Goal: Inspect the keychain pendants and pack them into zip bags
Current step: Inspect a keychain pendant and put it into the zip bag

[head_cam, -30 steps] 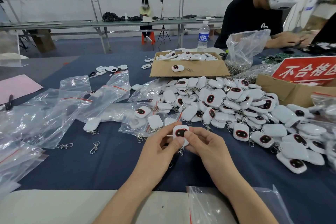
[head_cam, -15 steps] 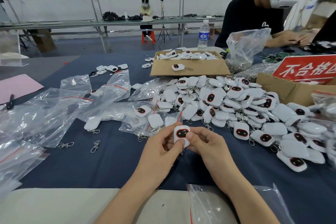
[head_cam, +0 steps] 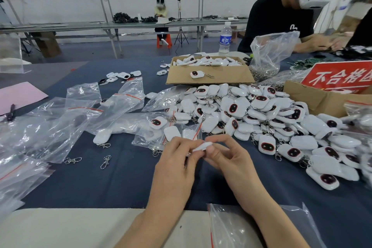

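Both hands pinch one pendant (head_cam: 203, 145) just in front of the left end of the pile (head_cam: 251, 115). The left hand (head_cam: 175, 164) has curled fingertips on its left end. The thumb and forefinger of the right hand (head_cam: 229, 159) close on its right end. The pendant is turned edge-on to the camera, so its dark face is not visible and its clasp is hidden behind the fingers. This looks like the inspection step, with bagging still to come. The main risk is a slip: the shell looks smooth and glossy and is held only at its ends, so a careless turn could drop it. If it fell towards the pile it would be lost among unchecked pieces, and an uninspected one might be picked up in its place. A flaw on the hidden side could also go unnoticed if the turn is cut short. The empty bags (head_cam: 60, 127) lie left of the pile, crumpled and overlapping, so one reach might drag up two, or snag the loose clasps (head_cam: 105, 161) lying between them and the hands. A reject could be put in the wrong place too, since the open box (head_cam: 231, 76) behind the pile and the red-signed carton (head_cam: 306, 98) at its right both hold similar pendants.
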`<action>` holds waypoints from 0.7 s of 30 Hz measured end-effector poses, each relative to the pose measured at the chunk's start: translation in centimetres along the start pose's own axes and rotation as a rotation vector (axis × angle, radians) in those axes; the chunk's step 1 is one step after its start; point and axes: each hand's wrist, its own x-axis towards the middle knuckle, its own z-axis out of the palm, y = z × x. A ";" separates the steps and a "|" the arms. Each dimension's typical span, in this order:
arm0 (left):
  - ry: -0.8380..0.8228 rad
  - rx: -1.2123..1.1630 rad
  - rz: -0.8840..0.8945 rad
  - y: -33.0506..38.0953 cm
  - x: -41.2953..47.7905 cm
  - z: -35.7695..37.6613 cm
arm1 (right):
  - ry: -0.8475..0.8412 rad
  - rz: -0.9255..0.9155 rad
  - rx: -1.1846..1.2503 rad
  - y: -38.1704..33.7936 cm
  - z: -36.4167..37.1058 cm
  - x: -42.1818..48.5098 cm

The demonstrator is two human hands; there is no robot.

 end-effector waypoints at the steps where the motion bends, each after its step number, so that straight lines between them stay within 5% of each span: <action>1: 0.017 0.043 0.058 0.1 -0.2 0.1 | 0.001 -0.011 0.018 -0.1 0.0 -0.1; 9: 0.082 0.078 0.136 0.0 -0.4 0.3 | -0.015 -0.024 -0.049 0.0 -0.1 -0.2; 15: -0.158 -0.391 -0.311 0.7 0.5 -0.4 | -0.051 -0.002 -0.083 0.5 -0.2 0.0; 21: -0.182 -0.446 -0.405 -0.2 0.8 -0.6 | -0.049 0.085 0.000 0.4 -0.1 0.1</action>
